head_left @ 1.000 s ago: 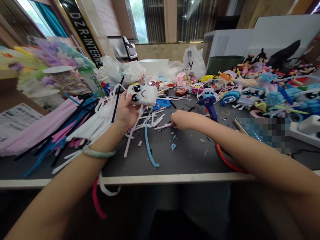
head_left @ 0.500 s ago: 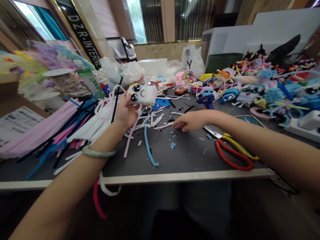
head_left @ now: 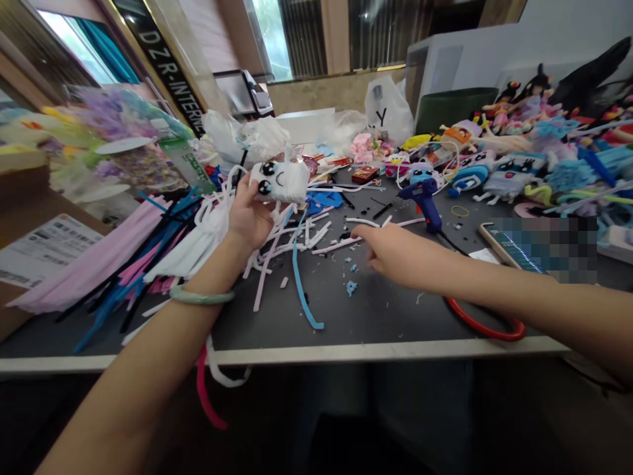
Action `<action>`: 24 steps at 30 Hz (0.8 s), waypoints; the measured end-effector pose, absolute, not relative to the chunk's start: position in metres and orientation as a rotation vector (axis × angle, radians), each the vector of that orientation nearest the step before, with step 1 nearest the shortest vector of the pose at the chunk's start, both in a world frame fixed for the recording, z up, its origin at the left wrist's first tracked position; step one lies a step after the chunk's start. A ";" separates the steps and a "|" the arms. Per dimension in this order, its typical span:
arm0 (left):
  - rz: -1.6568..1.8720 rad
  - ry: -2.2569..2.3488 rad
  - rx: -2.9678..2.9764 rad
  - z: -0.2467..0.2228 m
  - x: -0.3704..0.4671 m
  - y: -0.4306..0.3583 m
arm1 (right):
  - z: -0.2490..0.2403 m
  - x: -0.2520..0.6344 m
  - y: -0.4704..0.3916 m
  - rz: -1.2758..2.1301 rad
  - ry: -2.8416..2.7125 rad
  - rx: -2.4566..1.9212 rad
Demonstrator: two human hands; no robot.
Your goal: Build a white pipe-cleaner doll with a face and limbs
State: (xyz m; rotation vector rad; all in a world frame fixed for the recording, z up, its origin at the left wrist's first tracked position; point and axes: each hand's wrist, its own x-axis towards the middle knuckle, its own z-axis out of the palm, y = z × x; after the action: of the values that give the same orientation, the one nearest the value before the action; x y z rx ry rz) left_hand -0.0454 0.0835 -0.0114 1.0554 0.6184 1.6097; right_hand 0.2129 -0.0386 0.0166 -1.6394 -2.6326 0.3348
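My left hand [head_left: 251, 221] is closed around a small white fuzzy doll [head_left: 289, 181] with big black eyes and a smile, held sideways above the table. A green bangle [head_left: 202, 297] circles that wrist. Over the scattered cut pieces reaches my right hand [head_left: 388, 251], its index finger stretched out and the other fingers partly curled and hidden; nothing shows in it. Just below its fingertip lies a pink fuzzy stem [head_left: 336, 247]. A bent blue stem [head_left: 299, 277] lies between the hands. Behind the right hand stands a blue glue gun [head_left: 428, 204].
Bundles of coloured fuzzy stems [head_left: 173, 257] spread on the left beside a cardboard box [head_left: 30, 198]. Right of me, the forearm covers most of the red-handled scissors [head_left: 514, 335]; a phone [head_left: 514, 247] lies beyond. Finished dolls [head_left: 514, 175] crowd the back right.
My right hand has shifted slightly right, its index finger now straighter, and its forearm has come down over the scissors. The view has turned a little. My left hand still holds the doll.
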 end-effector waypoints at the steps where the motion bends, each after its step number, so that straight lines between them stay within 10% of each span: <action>1: 1.600 0.622 1.070 -0.010 -0.046 0.084 | 0.016 0.215 -0.041 0.367 -2.626 -1.643; 9: 1.497 0.655 1.113 -0.007 -0.048 0.083 | 0.019 0.209 -0.057 1.133 -2.680 -1.449; 24: 1.464 0.665 1.097 -0.006 -0.052 0.076 | 0.023 0.193 -0.013 1.139 -2.289 -1.555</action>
State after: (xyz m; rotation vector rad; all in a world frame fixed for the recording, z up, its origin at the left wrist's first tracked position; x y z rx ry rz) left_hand -0.0519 0.0765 -0.0061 1.0968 0.6654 1.4642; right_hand 0.1931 -0.0129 0.0234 -1.5546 -2.2887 1.1394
